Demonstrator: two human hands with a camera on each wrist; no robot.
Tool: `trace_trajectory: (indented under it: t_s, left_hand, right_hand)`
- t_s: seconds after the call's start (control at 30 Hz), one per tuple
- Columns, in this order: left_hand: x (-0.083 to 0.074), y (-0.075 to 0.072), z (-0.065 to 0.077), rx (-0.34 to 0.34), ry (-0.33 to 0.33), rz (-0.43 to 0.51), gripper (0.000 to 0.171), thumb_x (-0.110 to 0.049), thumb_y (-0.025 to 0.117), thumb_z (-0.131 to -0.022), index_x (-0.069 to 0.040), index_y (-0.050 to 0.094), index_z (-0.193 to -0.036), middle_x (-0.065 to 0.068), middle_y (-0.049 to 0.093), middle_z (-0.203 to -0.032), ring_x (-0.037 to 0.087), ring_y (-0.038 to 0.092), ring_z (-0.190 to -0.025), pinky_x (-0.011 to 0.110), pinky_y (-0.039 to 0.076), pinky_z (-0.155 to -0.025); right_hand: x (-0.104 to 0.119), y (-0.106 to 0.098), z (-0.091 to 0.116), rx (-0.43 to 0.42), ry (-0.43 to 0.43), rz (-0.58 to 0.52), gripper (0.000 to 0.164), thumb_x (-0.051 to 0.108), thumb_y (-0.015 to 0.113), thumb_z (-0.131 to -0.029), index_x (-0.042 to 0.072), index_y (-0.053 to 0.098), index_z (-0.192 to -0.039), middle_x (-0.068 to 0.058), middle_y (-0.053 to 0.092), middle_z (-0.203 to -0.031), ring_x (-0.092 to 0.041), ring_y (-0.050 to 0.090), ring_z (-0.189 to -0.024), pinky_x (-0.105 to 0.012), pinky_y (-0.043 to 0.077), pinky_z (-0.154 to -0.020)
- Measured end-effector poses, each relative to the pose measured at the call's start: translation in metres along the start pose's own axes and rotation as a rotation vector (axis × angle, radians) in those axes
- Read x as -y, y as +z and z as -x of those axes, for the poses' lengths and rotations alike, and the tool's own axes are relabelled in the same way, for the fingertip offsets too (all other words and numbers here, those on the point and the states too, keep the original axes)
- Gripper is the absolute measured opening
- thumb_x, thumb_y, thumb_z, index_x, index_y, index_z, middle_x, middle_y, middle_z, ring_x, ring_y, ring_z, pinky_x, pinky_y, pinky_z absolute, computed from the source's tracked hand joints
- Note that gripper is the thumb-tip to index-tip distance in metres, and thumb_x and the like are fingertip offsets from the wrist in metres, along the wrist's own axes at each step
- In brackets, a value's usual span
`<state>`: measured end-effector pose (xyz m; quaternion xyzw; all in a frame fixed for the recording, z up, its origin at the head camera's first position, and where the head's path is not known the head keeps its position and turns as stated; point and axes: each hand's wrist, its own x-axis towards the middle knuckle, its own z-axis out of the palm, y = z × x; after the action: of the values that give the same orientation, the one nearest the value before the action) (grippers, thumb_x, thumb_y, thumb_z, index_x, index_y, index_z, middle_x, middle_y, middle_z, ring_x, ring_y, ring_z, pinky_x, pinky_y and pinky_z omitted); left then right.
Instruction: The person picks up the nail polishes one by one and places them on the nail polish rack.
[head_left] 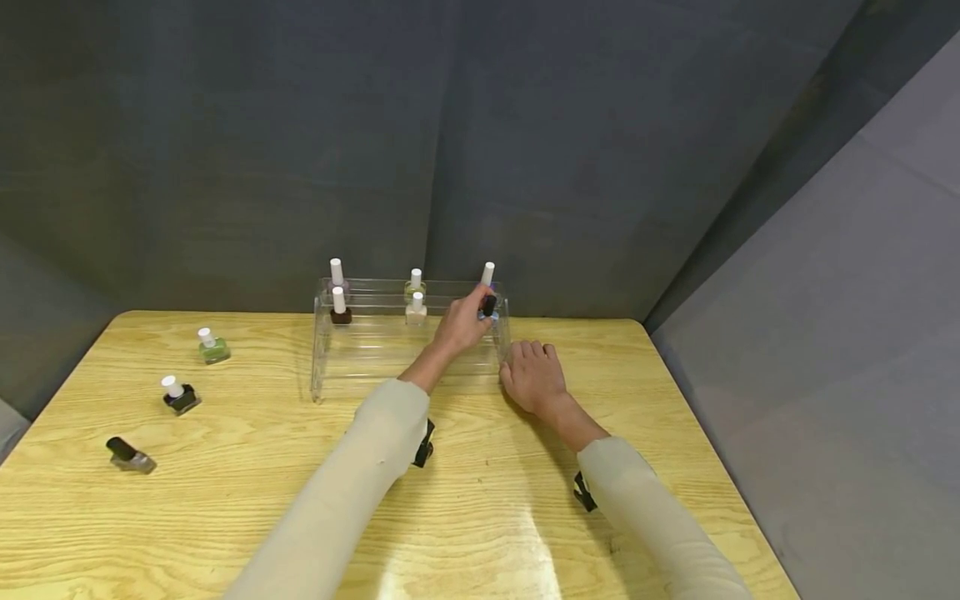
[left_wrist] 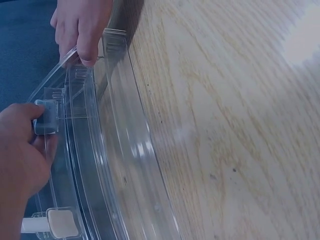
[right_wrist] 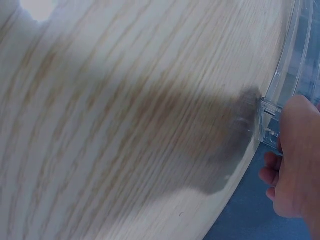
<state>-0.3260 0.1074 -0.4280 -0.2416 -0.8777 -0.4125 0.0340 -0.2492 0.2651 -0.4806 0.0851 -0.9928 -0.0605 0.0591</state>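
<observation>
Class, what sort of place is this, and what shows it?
Possibly a screened-off recording or practice corner: a dark cloth backdrop hangs behind a wood-grain table bearing a clear rack and apparent nail-polish bottles.

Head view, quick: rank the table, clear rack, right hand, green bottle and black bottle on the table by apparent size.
1. Table
2. Clear rack
3. Right hand
Smallest, unranked: green bottle and black bottle. They look alike, and the black one sits nearer the camera.
</observation>
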Motion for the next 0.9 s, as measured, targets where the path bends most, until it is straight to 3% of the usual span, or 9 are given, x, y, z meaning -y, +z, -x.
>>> trace_trajectory:
  t_s: [0.6, 0.9]
  left_hand:
    - [-0.0038, -0.0044, -0.0007, 0.031, -0.022, 0.019, 0.037, -0.007, 0.06, -0.086, -0.018, 0.048, -0.119, 0.008, 0.059, -0.119, 0.025, 0.055, -0.108, 0.04, 0.046, -0.082]
    - [0.0013, -0.0056, 0.0007, 0.027, -0.026, 0.118, 0.04, -0.005, 0.062, -0.084, -0.015, 0.049, -0.12, 0.008, 0.062, -0.111, 0.02, 0.057, -0.103, 0.036, 0.046, -0.081]
  right_hand:
    - [-0.0001, -0.0032, 0.0001, 0.002, 0.005, -0.002, 0.033, 0.035, 0.028, -0.098, 0.007, 0.044, -0.099, -0.007, 0.045, -0.092, -0.028, 0.043, -0.092, -0.045, 0.029, -0.086]
    - [0.0007, -0.0039, 0.0013, 0.024, 0.001, 0.011, 0.036, 0.038, 0.024, -0.098, 0.008, 0.044, -0.099, -0.006, 0.045, -0.092, -0.027, 0.043, -0.093, -0.045, 0.029, -0.087]
